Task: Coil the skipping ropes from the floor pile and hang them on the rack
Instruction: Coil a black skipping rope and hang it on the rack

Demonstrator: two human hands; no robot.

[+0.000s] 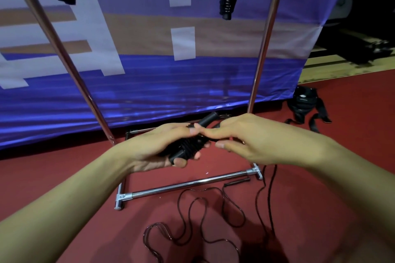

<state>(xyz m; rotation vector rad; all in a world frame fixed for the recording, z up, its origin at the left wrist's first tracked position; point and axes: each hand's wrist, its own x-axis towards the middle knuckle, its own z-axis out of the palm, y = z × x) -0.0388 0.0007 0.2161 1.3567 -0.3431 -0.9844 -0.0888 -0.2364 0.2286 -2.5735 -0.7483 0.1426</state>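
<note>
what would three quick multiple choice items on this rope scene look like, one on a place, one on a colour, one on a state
1. Where does the loose rope lie?
A. on the red floor
B. over the top bar
C. in a box

2. What colour is the banner behind the rack?
A. green
B. mostly blue
C. yellow

3. What is the left hand doing?
A. hanging empty
B. pressing the floor
C. gripping a wound black bundle

Answers: 1 A, it snakes across the carpet near the rack's base. 2 B, blue with white and tan blocks. 3 C, fingers curl round it while the right hand pinches rope beside it.
</note>
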